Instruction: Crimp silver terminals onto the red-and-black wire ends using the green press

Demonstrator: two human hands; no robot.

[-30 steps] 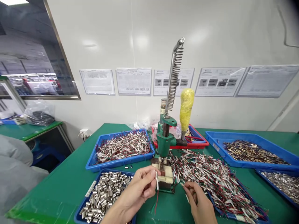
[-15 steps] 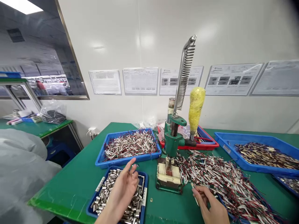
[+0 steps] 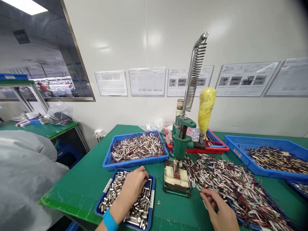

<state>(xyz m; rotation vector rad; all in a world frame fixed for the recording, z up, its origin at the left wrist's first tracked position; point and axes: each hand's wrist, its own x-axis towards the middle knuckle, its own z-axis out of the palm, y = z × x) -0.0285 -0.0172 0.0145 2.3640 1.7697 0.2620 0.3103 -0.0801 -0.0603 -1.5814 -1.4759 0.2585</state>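
Two hands are seen: the left hand [image 3: 133,185] is curled among metal sleeves [image 3: 113,195], apparently pinching one; the right hand [image 3: 218,208] is pressed, fingers bent, against wired pieces [image 3: 231,183], grasp unclear.

Wall sheets [image 3: 190,81]: printed tables and photos, lettering too small to read.
Logo on photo sheets [image 3: 229,68]: a small blue mark, illegible.
Tray label [image 3: 237,152]: white strip on the blue tray's wall, print unreadable.
Sleeve tray label [image 3: 107,185]: white strip, text not legible.
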